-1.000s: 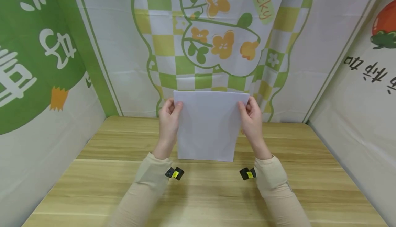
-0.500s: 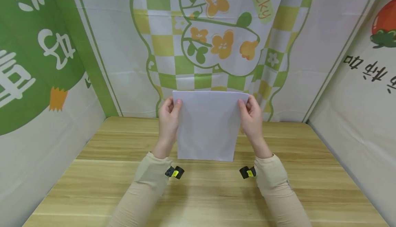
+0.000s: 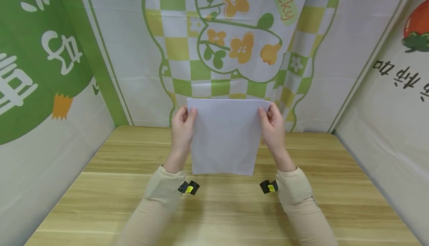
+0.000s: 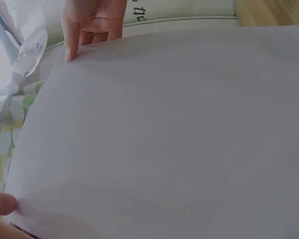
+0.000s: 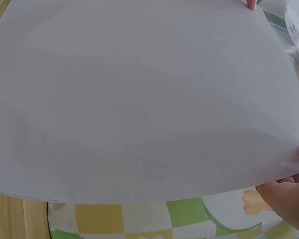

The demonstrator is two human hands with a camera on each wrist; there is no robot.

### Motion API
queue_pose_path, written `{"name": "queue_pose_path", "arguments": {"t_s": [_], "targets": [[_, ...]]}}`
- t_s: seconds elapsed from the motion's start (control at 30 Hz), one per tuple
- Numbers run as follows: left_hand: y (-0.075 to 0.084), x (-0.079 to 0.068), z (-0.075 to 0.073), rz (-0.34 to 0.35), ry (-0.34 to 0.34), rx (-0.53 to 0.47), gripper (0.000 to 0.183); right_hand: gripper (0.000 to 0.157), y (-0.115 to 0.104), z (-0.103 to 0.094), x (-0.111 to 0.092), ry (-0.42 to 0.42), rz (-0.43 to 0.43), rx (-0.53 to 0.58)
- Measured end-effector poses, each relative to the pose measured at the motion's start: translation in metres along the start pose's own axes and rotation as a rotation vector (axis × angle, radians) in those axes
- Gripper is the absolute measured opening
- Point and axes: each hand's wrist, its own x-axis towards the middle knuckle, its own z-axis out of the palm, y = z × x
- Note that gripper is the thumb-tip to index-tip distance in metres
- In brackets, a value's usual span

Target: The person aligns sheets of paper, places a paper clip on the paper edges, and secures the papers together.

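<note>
A blank white sheet of paper (image 3: 224,138) hangs between both hands above the table in the head view. My left hand (image 3: 182,130) pinches its upper left edge, thumb in front and fingers behind. At the upper right edge my right hand (image 3: 273,128) pinches it the same way. The paper (image 4: 164,129) fills most of the left wrist view, where the right hand (image 4: 94,22) shows at the top. In the right wrist view the sheet (image 5: 139,99) bows slightly, with the right hand (image 5: 289,199) at the lower right corner.
The wooden table (image 3: 228,216) lies below the paper. A patterned cloth (image 3: 201,60) hangs behind it, with printed cloth walls on the left (image 3: 60,156) and right (image 3: 378,127). Each sleeved wrist carries a small black device (image 3: 189,187) with a yellow mark.
Almost nothing differs. The paper and both hands keep their place, apart from a very slight shift of the sheet's lower edge.
</note>
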Motion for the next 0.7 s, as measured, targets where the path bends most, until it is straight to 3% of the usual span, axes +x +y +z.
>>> {"name": "queue_pose_path", "arguments": {"t_s": [0.7], "targets": [[0.0049, 0.0004, 0.0033, 0.016, 0.019, 0.002, 0.026, 0.020, -0.0016, 0.0025, 0.0020, 0.028, 0.006, 0.022]]}}
